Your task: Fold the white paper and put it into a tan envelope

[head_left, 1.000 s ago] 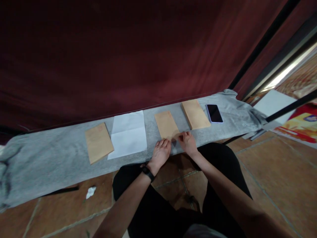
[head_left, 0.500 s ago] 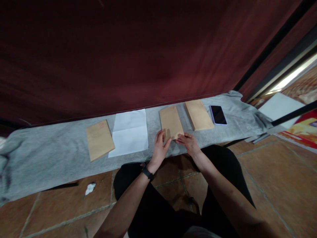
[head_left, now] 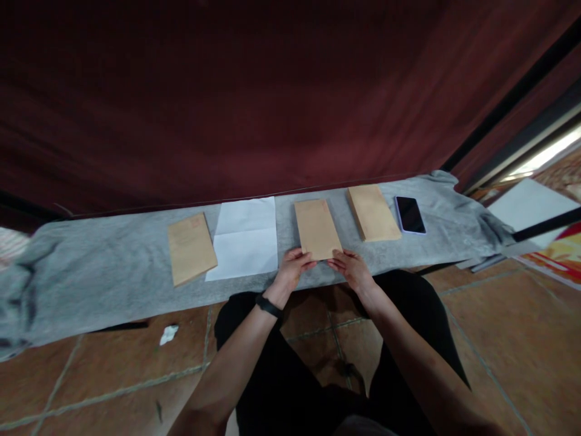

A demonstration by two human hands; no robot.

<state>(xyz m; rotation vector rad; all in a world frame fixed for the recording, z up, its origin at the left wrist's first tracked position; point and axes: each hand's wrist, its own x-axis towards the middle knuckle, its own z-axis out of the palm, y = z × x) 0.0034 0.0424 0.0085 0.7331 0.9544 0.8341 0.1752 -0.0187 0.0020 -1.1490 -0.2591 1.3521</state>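
A brown paper envelope [head_left: 318, 227] lies before me on the grey cloth, its near edge between my two hands. My left hand [head_left: 294, 267] pinches the near left corner, thumb on top. At the near right corner my right hand [head_left: 351, 267] grips in the same way. To the right of it is a stack of brown envelopes [head_left: 374, 213]. On the left a white sheet of paper [head_left: 247, 239] with a crease across it lies flat, and further left rests another brown envelope [head_left: 192, 251] with a small reddish mark, slightly overlapping the sheet.
A phone [head_left: 411, 215] with a pale purple edge lies right of the stack. The grey cloth [head_left: 113, 260] covers a long narrow bench against a dark red curtain [head_left: 272, 109]. A crumpled white scrap [head_left: 169, 334] sits on the tiled floor.
My left hand has shifted from the envelope's lower left side down to its near corner, the thumb now on top. The whole view has swung slightly left.
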